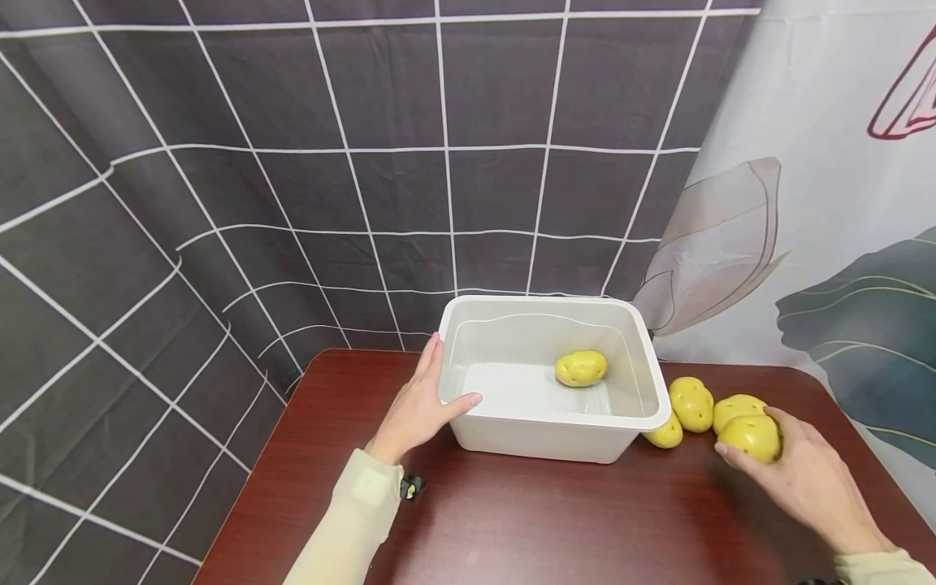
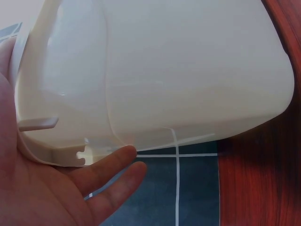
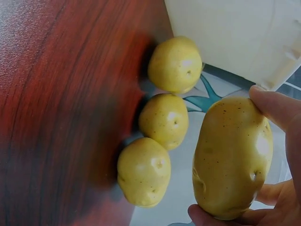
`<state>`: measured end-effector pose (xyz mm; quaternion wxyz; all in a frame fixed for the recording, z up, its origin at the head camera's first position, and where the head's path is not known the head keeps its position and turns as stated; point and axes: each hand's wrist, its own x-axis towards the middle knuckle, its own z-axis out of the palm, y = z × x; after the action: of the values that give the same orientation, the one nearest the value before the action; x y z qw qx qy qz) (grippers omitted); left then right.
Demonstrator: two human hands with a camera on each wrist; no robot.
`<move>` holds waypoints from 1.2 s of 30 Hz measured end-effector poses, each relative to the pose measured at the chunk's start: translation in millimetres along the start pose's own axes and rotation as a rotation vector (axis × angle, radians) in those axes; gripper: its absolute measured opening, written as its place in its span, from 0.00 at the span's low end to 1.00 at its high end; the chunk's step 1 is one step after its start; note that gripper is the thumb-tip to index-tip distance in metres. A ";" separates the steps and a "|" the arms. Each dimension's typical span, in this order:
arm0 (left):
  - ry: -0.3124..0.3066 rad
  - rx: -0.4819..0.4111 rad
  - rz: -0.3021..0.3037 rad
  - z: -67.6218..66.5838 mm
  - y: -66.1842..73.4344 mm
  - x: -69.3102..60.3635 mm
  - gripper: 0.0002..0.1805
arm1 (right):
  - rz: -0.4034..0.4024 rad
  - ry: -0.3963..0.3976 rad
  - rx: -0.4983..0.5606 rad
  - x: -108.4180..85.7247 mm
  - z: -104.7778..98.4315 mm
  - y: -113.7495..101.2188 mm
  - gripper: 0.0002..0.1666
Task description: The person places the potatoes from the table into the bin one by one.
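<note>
Pinching smooth oval potato (image 3: 232, 157), boxy bin (image 1: 541, 439), wood-grained table (image 1: 556, 520)

Back and left sides covered by dark grey sheeting (image 1: 405, 191), printed with a white grid; pattern is bent by wrinkles on the left. Right side covered by pale sheeting (image 1: 812, 106), printed with a pinkish-grey petal (image 1: 724, 219), a blue-grey leaf (image 1: 870, 317) and a red-outlined shape. Counter (image 1: 556, 528): reddish-brown, wood-grained, far corners rounded. Light is reflected off its near part.

Brown table (image 1: 526, 520) bears white bin (image 1: 541, 441); three potatoes (image 1: 691, 405)
</note>
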<state>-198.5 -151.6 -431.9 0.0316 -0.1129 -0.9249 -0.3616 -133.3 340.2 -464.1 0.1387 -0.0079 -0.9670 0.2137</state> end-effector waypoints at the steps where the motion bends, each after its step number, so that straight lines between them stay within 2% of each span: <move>1: 0.000 0.000 -0.001 -0.1 0.1 0.1 0.59 | -0.003 0.007 0.003 0.1 -0.1 -0.8 0.55; 16: -0.007 0.008 -0.003 -0.6 0.2 -0.3 0.61 | -0.026 0.050 0.041 2.4 -3.8 -12.9 0.50; 36: -0.003 0.012 0.008 0.5 -1.5 0.5 0.62 | -0.032 0.065 0.071 6.9 -8.0 -25.1 0.51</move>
<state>-199.4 -152.2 -433.2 0.0324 -0.1170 -0.9267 -0.3556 -136.7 321.2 -444.9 0.1736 0.0056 -0.9537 0.2455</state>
